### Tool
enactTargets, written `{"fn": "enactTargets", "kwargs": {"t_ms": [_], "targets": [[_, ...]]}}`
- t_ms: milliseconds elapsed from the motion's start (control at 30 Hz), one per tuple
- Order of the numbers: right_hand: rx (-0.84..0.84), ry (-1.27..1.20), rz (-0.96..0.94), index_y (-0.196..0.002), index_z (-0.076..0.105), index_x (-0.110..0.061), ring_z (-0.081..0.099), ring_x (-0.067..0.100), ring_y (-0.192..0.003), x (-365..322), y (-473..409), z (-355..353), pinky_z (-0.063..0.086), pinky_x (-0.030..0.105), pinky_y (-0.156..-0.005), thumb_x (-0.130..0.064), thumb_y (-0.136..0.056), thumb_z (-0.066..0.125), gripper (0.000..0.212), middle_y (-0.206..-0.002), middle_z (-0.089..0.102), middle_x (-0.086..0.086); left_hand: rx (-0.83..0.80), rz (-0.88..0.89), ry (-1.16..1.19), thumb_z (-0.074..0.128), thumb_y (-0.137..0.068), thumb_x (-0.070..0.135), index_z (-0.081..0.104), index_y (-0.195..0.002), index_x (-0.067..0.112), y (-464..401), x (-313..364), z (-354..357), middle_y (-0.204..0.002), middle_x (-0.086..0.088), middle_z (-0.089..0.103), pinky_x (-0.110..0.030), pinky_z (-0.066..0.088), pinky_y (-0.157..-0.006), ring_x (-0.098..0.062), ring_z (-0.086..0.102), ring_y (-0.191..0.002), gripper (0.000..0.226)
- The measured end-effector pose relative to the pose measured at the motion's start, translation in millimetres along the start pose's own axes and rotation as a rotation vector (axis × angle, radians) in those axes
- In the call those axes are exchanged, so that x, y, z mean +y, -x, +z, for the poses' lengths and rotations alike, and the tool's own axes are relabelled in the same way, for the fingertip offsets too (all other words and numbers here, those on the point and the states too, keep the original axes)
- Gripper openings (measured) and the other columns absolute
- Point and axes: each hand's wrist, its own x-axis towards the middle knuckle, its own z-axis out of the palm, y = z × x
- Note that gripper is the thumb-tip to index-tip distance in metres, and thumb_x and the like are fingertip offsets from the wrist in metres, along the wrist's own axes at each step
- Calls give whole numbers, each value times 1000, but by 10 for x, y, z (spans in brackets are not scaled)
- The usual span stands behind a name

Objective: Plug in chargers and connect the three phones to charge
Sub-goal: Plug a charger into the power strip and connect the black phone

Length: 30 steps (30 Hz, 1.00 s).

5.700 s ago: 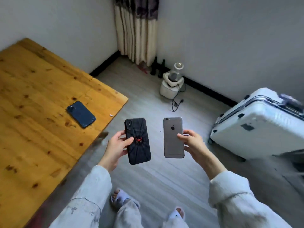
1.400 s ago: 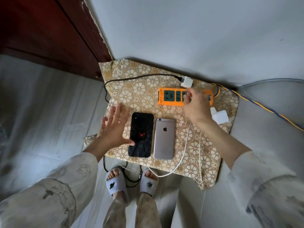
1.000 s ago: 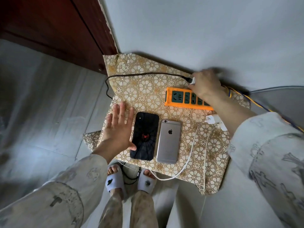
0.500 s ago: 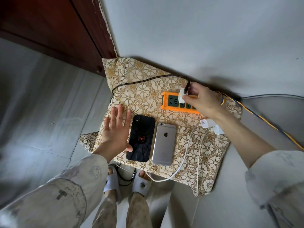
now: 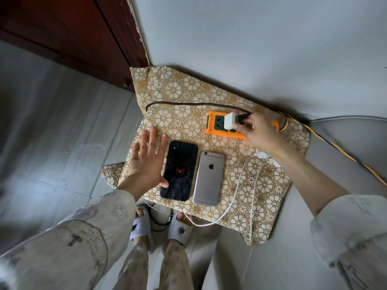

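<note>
Head view: right hand point(image 5: 258, 133) pinches the white charger point(image 5: 229, 121) by its sides over the orange strip point(image 5: 213, 127), black cable point(image 5: 188, 104) trailing. It looks light and rigid, best gripped on the body, not the cord. Left hand point(image 5: 145, 164) lies flat, fingers spread, beside the black phone point(image 5: 179, 170); silver phone point(image 5: 209, 178) alongside. Prongs hidden; the third phone isn't visible.

A pale grey wall point(image 5: 261, 42) fills twelve to two o'clock. Dark red-brown wooden furniture point(image 5: 69, 34) stands at eleven, its edge chipped. Grey plank floor point(image 5: 52, 132) spreads at nine. A gold floral cloth point(image 5: 180, 95) covers the centre, in soft dim light
</note>
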Motion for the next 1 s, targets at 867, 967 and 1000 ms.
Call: {"fn": "enactTargets", "kwargs": {"t_ms": [867,967,1000], "targets": [[-6,530,-219,-122,53,1,58,29,-108,-152,-28,42,45,34,-96,-15,-81,67,47,-118,59,15,-23,-13,8,73,-63,52,-31,-137,10,-9,35,-30,-145,-22,-37,-49,-6,-114,-40,-29,-135,134],[8,524,-202,-122,53,1,58,29,-107,-161,-43,72,44,35,-97,-16,-81,67,47,-119,58,15,-11,-12,19,74,-62,52,-30,-137,10,-15,39,-22,-145,-22,-36,-50,-6,-113,-41,-29,-135,135],[4,539,-206,-122,53,1,58,28,-106,-160,-53,80,44,35,-97,-17,-81,67,46,-118,59,15,-7,-10,21,74,-61,52,-30,-137,9,-19,38,-18,-145,-22,-36,-50,-6,-113,-41,-28,-135,135]]}}
